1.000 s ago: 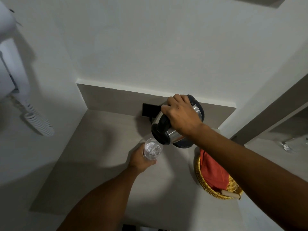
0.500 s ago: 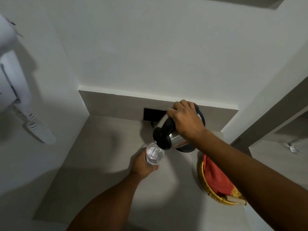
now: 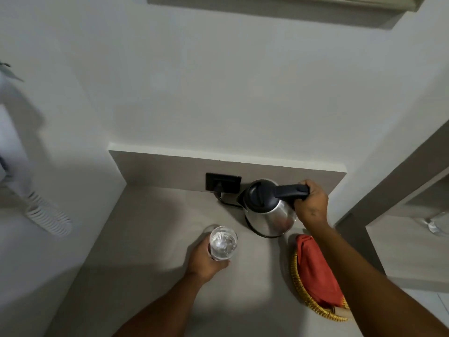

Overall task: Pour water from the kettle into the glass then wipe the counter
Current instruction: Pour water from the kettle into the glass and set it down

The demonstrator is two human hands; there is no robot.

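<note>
The bench (image 3: pixel 150 239) is bare around the kettle (image 3: pixel 269 212), the landmark here, which stands upright at the back by the wall socket (image 3: pixel 223 182). The right hand (image 3: pixel 312 206) is clenched around the kettle's black handle. If it lets go before the base has seated, the kettle could rock or tip. A basket (image 3: pixel 313 302) lies just in front of the kettle and to its right, with a red cloth (image 3: pixel 315 271) in it; the right forearm passes over it and could drag it on the way back. The glass (image 3: pixel 223 243) sits in front of the kettle and to its left, with water in it, and the left hand (image 3: pixel 206 260) has its fingers wrapped round it. It looks fairly full, so a quick move might slop water out. Wiping is not yet begun.
</note>
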